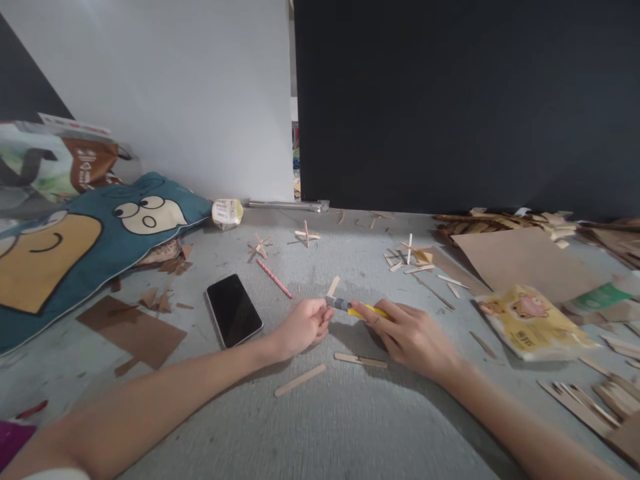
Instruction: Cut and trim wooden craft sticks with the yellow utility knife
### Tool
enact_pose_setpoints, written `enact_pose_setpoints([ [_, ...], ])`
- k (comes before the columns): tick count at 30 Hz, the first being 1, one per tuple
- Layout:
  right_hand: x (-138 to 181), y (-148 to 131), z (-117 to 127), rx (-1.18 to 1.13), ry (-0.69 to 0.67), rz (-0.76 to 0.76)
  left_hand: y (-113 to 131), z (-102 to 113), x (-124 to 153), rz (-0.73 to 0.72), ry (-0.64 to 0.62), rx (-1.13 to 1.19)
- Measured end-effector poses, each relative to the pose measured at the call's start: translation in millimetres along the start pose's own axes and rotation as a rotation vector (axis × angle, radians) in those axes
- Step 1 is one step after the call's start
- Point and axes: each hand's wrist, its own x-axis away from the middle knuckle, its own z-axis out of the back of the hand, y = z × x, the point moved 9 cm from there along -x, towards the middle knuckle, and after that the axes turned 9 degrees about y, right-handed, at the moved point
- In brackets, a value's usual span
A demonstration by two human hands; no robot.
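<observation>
My right hand (407, 333) grips a yellow utility knife (367, 310), whose metal tip lies across a wooden craft stick (333, 286) on the grey floor. My left hand (303, 327) is curled with its fingertips pinched on the near end of that stick, just left of the blade. Two more craft sticks lie close to my hands: one (360, 361) under my right wrist and one (300, 380) nearer to me.
A black phone (233, 310) lies left of my left hand, a pink pencil (275, 278) beyond it. A teal cartoon cushion (75, 247) and brown cardboard pieces (133, 331) fill the left. Cardboard sheets (520, 260), a yellow packet (535, 323) and stick scraps lie right.
</observation>
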Motion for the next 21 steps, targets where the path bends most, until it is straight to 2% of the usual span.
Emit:
enact_pose_setpoints([
  [7, -1, -6, -2, 0.033, 0.006, 0.016, -1, 0, 2, 0.013, 0.018, -0.023],
  [14, 4, 19, 4, 0.082, 0.083, -0.112, -2, -4, 5, -0.015, 0.001, -0.081],
  [21, 2, -5, 3, -0.013, 0.048, 0.012, -2, -2, 5, -0.021, 0.017, -0.005],
])
